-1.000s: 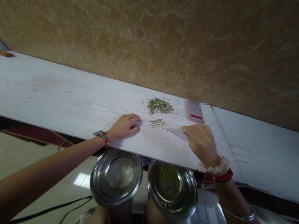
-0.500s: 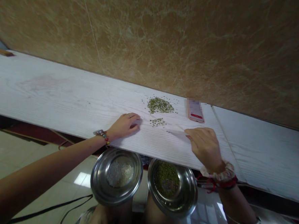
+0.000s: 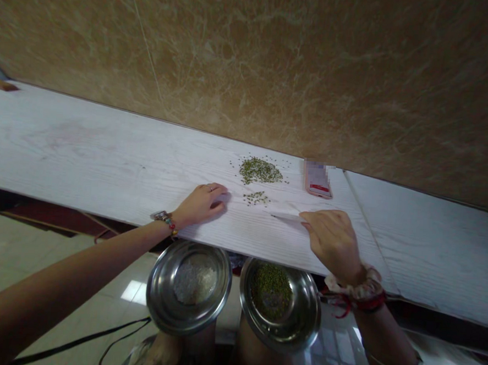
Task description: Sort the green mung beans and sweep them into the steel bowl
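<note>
My left hand (image 3: 203, 203) rests on the white wooden surface (image 3: 166, 161) with fingers loosely stretched and thumb apart, holding nothing. To its right lies a small scatter of green beans (image 3: 256, 198), and behind that a larger patch of green beans (image 3: 261, 171). My right hand (image 3: 332, 236) is closed, thumb and forefinger pinched together on a thin, pale stick-like tool (image 3: 288, 214). Its tip points left, in front of the small scatter. The tool's exact kind is hard to make out.
Two steel bowls sit over my knees below the front edge: the left bowl (image 3: 152, 295) contains whitish, translucent pieces, the right bowl (image 3: 312, 313) green beans. A phone (image 3: 318, 179) lies behind my right hand. A brown marbled wall (image 3: 251, 67) rises along the back.
The thin tool's tip has moved slightly, and a dark bean near it no longer shows apart from it. My left hand has stayed in place, and the whole view has shifted a little.
</note>
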A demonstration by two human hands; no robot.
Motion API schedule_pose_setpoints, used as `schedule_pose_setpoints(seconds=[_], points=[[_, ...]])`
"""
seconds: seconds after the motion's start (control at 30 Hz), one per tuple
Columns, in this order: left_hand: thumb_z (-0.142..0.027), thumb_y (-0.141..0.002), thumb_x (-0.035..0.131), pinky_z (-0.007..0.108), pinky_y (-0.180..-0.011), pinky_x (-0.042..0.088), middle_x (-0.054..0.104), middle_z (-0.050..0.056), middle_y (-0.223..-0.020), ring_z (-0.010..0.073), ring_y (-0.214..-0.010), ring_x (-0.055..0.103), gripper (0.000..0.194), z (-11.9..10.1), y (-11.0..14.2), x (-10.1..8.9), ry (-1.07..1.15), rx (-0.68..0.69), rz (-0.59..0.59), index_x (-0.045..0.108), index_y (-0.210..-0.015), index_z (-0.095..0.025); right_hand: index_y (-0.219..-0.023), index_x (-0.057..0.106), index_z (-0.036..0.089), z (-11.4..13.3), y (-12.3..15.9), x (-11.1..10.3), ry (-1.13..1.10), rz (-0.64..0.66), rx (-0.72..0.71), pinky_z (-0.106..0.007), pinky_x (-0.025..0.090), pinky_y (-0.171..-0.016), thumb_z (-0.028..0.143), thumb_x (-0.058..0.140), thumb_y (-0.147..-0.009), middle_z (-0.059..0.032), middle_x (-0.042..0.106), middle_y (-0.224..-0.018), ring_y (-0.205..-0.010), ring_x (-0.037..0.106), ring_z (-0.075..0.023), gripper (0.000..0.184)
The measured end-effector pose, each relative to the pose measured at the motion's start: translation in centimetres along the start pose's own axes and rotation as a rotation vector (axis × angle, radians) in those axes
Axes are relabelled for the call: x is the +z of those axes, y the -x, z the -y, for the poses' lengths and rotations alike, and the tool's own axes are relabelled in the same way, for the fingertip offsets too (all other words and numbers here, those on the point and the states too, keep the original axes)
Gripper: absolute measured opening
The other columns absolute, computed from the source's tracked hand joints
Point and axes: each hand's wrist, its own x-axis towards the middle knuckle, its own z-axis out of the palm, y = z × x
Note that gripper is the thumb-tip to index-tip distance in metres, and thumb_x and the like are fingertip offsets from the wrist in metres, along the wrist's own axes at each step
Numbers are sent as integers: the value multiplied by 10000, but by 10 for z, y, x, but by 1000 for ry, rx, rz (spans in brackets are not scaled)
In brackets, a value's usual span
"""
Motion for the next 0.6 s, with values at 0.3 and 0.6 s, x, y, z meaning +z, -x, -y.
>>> schedule_pose_setpoints(seconds=[0.3, 0.6], points=[[-256, -844, 489, 423, -929, 474, 636, 109, -1162, 256, -1074, 594, 297, 0, 0, 0, 1, 9, -13, 588, -1106, -158, -989, 626, 180, -1, 1, -1, -49, 5, -4, -331, 400, -767, 78, 501, -874, -29, 705, -779, -755, 607, -164, 198], [-261, -845, 489, 415, -932, 469, 635, 90, -1163, 248, -1071, 592, 301, 2, 0, 1, -2, 6, -1, 584, -1118, -179, -967, 627, 164, 1, 0, 4, -38, 33, -13, -329, 379, -759, 54, 487, -862, -38, 698, -767, -750, 592, -168, 206]])
